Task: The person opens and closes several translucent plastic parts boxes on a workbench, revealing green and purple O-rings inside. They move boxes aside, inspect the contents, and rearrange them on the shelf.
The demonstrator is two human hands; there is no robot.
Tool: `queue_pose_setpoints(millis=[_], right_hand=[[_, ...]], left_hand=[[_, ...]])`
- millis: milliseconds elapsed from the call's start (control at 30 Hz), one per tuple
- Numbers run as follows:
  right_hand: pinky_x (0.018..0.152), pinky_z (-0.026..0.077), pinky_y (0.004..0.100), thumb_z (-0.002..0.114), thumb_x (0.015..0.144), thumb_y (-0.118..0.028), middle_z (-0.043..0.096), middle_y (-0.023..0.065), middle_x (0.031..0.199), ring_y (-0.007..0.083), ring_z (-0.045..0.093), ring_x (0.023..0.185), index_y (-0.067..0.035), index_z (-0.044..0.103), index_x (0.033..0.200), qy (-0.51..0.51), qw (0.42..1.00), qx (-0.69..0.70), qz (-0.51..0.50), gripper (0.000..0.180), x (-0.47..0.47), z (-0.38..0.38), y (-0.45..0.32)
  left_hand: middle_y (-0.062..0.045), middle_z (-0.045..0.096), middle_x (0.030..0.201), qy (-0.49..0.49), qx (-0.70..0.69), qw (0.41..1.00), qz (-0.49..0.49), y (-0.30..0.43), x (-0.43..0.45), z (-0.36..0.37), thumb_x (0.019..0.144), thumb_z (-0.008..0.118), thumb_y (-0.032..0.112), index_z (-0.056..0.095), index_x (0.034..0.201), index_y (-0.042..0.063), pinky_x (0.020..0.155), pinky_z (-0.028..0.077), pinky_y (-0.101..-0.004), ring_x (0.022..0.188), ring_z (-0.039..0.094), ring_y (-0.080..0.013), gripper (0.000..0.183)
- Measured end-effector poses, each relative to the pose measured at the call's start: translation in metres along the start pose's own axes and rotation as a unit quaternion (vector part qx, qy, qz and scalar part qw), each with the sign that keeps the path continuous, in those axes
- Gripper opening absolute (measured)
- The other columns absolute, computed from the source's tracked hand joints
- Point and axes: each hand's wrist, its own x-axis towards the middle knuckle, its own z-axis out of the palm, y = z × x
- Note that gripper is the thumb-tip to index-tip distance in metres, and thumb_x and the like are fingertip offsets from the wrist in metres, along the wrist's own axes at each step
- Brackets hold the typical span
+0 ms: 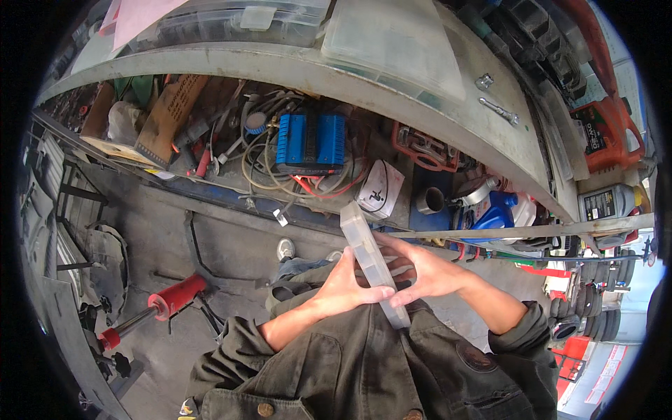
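A flat translucent plastic case (369,257) is held on edge in front of my jacket, its narrow side towards me. My left hand (346,286) grips it from the left, with the thumb pressed on the near edge. On the other side my right hand (425,270) holds the same case, its thumb meeting the left thumb. The case's contents cannot be made out. Beyond it, on the lower shelf, stands a white box (380,189) with a black cord over it. Another translucent case (388,47) lies on the bench top above.
Metal fittings (499,111) lie on the bench top (517,152). The lower shelf holds a blue battery charger (311,140) with coiled cables, a red socket set (425,147) and a metal cup (429,200). A red hydraulic jack (178,296) stands at left. Oil jugs (606,136) are at right.
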Motion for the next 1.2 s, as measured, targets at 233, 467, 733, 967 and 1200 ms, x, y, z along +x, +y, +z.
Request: queue_pose_setpoints(millis=[233,467,733,967,1200], right_hand=[[0.111,0.048,0.0459,0.094,0.072,-0.027,0.048,0.0264,0.153,0.0321,0.059,0.130,-0.008,0.017,0.166,0.037,0.998,-0.025,-0.034,0.124,0.022,-0.011,-0.029],[0.106,0.051,0.0437,0.094,0.074,-0.021,0.048,0.0254,0.154,0.0280,0.061,0.124,-0.010,0.014,0.167,0.000,0.999,-0.024,-0.049,0.124,0.026,-0.016,-0.022],[0.106,0.052,0.0445,0.094,0.073,-0.019,0.048,0.0248,0.154,0.0290,0.061,0.126,-0.013,0.013,0.168,-0.018,0.998,-0.043,-0.052,0.125,0.028,-0.022,-0.022],[0.107,0.051,0.0450,0.095,0.073,-0.021,0.049,0.0248,0.154,0.0308,0.061,0.126,-0.012,0.014,0.167,-0.021,0.998,-0.029,-0.048,0.125,0.028,-0.026,-0.022],[0.110,0.050,0.0485,0.092,0.077,-0.028,0.043,0.0187,0.157,0.0324,0.050,0.140,-0.011,0.024,0.165,-0.016,0.999,0.015,-0.041,0.113,0.031,-0.030,-0.023]], left_hand=[[-0.026,0.047,0.147,0.017,0.112,0.994,-0.004,0.004,0.002,0.004,0.073,0.093,0.033,0.022,0.149,-0.012,0.115,0.045,-0.0487,0.138,0.050,-0.0347,0.113],[-0.027,0.045,0.144,0.019,0.090,0.996,0.000,-0.011,0.002,0.002,0.071,0.094,0.035,0.021,0.150,-0.012,0.115,0.044,-0.0487,0.137,0.049,-0.0360,0.117],[-0.027,0.043,0.146,0.023,0.075,0.996,0.031,-0.021,0.004,0.001,0.070,0.095,0.036,0.021,0.150,-0.012,0.116,0.042,-0.0494,0.139,0.047,-0.0361,0.119],[-0.026,0.043,0.147,0.016,0.082,0.996,0.037,-0.027,0.008,-0.001,0.071,0.095,0.034,0.021,0.151,-0.010,0.116,0.042,-0.0496,0.140,0.046,-0.0348,0.117],[-0.018,0.043,0.155,-0.013,-0.073,0.997,-0.024,0.008,0.002,-0.011,0.074,0.087,0.051,0.023,0.159,0.000,0.116,0.042,-0.0494,0.143,0.045,-0.0321,0.118]])
